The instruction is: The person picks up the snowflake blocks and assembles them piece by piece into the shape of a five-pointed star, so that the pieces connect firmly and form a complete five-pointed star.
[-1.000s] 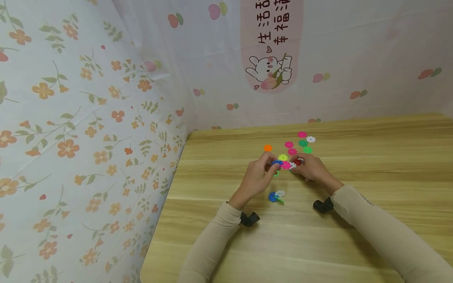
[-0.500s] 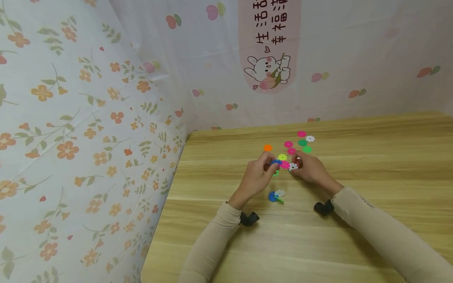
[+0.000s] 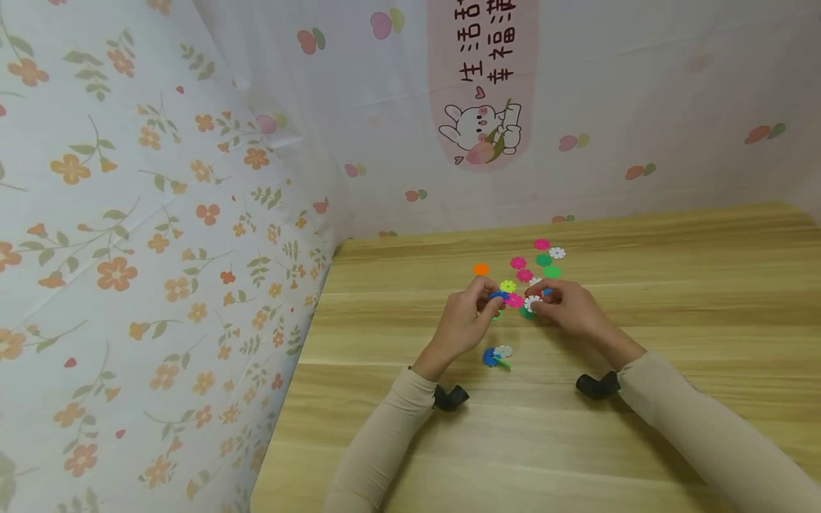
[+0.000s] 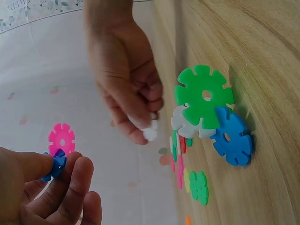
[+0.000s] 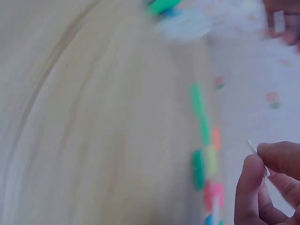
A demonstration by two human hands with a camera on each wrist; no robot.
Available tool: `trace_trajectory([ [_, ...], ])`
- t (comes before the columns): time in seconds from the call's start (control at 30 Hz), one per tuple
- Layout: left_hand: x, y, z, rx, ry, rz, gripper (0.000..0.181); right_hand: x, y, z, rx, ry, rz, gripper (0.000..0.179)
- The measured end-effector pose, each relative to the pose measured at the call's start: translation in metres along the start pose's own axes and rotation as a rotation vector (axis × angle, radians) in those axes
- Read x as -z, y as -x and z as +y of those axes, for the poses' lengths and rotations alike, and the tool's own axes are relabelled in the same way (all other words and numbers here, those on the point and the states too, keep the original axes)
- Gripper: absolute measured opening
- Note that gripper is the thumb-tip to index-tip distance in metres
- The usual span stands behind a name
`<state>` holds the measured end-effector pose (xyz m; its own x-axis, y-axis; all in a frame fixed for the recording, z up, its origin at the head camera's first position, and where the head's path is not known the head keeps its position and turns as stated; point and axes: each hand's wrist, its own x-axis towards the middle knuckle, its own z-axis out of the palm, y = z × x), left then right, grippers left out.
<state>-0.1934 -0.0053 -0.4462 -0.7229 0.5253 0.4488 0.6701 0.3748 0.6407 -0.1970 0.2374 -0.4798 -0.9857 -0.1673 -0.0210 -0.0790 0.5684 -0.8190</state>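
Note:
My left hand (image 3: 463, 320) pinches a blue notched plastic disc (image 4: 57, 165) between thumb and fingers. A pink flower-shaped disc (image 4: 61, 135) stands joined to its edge. Just to the right, my right hand (image 3: 571, 310) pinches a white notched disc (image 3: 532, 304), seen edge-on in the right wrist view. A gap shows between the white disc and the pink one in the left wrist view. Nearer my body on the table sits a joined cluster: a green disc (image 4: 204, 89), a white disc (image 4: 180, 121) and a blue disc (image 4: 234, 140).
Loose discs lie beyond and under the hands on the wooden table (image 3: 410, 442): orange (image 3: 481, 269), yellow (image 3: 508, 286), and several pink, green and white. Black wrist mounts (image 3: 451, 397) hang below both sleeves. Printed cloth (image 3: 359, 107) hangs behind and left of the table.
My right hand has drawn slightly right and nearer, carrying the white disc away from the pink one and turning its face into view. My left hand holds almost still.

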Motion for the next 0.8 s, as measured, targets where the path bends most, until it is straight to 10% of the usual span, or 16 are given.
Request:
trace_trajectory([
  [0.27,0.000,0.000,-0.001,0.013,-0.014,0.001,0.014,0.016,0.017,-0.035,-0.057,-0.443,-0.054,0.053],
  [0.8,0.000,-0.003,0.005,0.016,-0.005,-0.009,0.010,0.023,0.023,-0.052,-0.056,-0.490,-0.116,0.056],
])
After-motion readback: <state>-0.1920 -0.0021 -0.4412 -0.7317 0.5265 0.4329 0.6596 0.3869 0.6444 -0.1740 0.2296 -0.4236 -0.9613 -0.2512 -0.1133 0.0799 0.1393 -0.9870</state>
